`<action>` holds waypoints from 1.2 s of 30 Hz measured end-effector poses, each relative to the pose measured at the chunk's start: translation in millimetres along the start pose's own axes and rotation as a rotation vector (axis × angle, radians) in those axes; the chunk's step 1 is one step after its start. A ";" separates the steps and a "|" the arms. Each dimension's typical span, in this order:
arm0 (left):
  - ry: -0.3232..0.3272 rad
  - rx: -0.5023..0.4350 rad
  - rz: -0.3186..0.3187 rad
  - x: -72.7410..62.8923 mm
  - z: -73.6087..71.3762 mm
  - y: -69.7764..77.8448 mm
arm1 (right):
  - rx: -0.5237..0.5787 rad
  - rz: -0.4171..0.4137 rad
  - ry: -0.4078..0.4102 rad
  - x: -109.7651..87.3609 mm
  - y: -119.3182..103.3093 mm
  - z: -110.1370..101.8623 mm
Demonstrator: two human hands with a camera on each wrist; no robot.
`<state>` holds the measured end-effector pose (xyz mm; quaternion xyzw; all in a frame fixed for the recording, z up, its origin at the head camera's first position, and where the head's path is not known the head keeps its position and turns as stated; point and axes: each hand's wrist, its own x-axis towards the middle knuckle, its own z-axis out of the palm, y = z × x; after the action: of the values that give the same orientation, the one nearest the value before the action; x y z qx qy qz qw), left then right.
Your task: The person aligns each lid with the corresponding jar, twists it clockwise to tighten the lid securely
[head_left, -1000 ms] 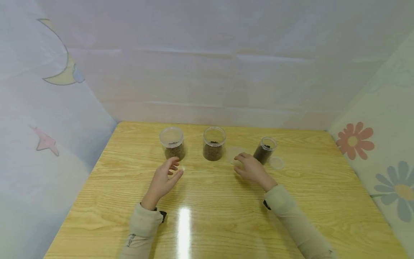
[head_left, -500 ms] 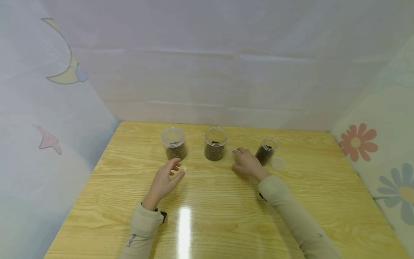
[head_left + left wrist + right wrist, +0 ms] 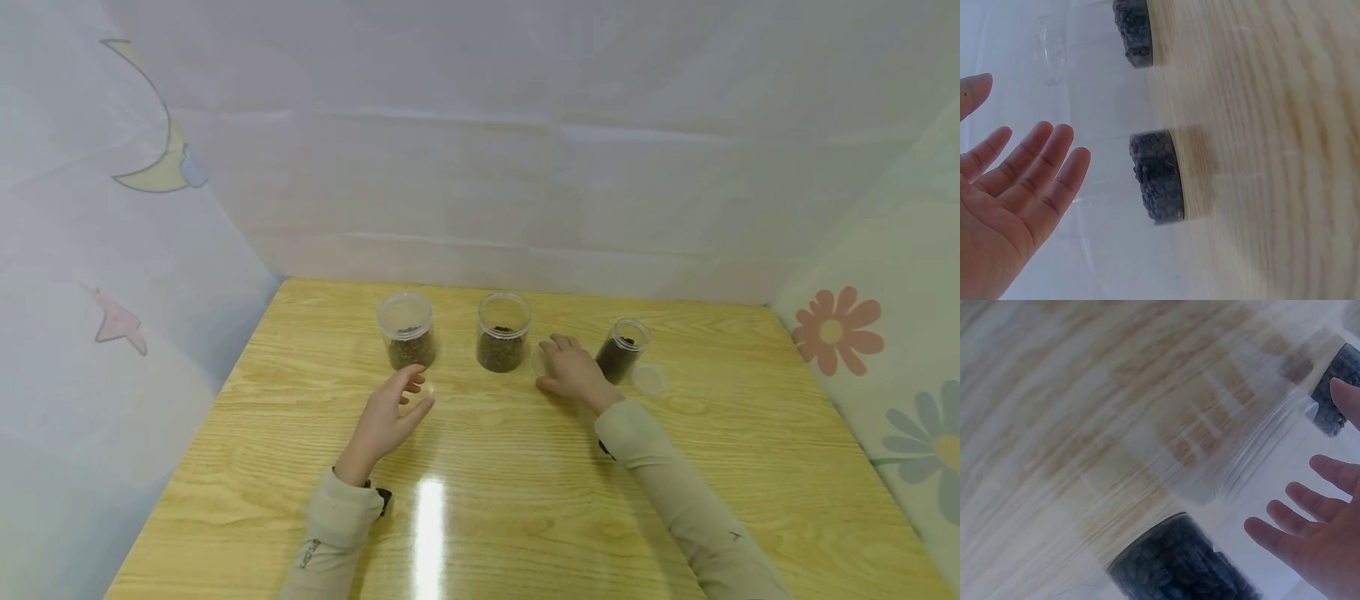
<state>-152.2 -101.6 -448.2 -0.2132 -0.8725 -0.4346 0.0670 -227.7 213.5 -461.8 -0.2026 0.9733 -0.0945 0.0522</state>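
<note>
Three clear jars partly filled with dark beans stand upright on the table: a left jar (image 3: 406, 333), a middle jar (image 3: 503, 333) and a narrower right jar (image 3: 622, 352). My left hand (image 3: 386, 418) hovers just in front of the left jar, fingers loosely bent and holding nothing. The left wrist view shows dark beans (image 3: 1159, 178) beyond the relaxed fingers. Between the middle and right jars, my right hand (image 3: 575, 373) reaches over a clear round lid (image 3: 538, 360), partly hiding it. In the right wrist view, the fingers (image 3: 1272, 537) are extended, near a clear rim (image 3: 1266, 450) and apart from it.
A smaller clear lid (image 3: 648, 380) lies right of the narrow jar. The wooden table (image 3: 480, 483) reaches back to a pale sheet wall (image 3: 480, 192). Patterned side walls stand left and right.
My right hand has moved slightly forward and left, over the larger lid, which it now partly covers. The left hand stays almost still. The head view has shifted slightly.
</note>
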 end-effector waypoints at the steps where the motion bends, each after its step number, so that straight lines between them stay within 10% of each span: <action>1: -0.002 -0.002 0.002 1.6 1.0 0.7 | -0.003 -0.001 0.000 0.1 0.0 -0.1; 36: -0.137 -0.136 -0.273 92.4 60.2 -15.3 | 0.127 0.075 -0.002 -3.6 3.7 2.1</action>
<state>-237.8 -33.4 -468.3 -0.1261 -0.8643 -0.4822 -0.0670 -225.5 218.0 -464.5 -0.1625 0.9721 -0.1539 0.0696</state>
